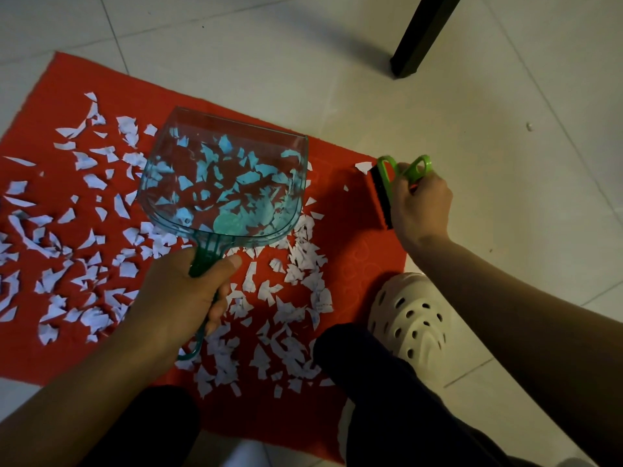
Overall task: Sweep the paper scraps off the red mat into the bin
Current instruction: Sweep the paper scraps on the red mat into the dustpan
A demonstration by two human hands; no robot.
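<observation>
Most scraps (84, 264) lie across the mat's (364, 264) left and middle, leftward of both tools. The left hand (182, 294) grips the dustpan (226, 183) by its handle, tray over the middle. At the mat's right edge the right hand (421, 203) clutches the brush (382, 193), bristles down, its long axis running near-to-far. No bin shows.
</observation>
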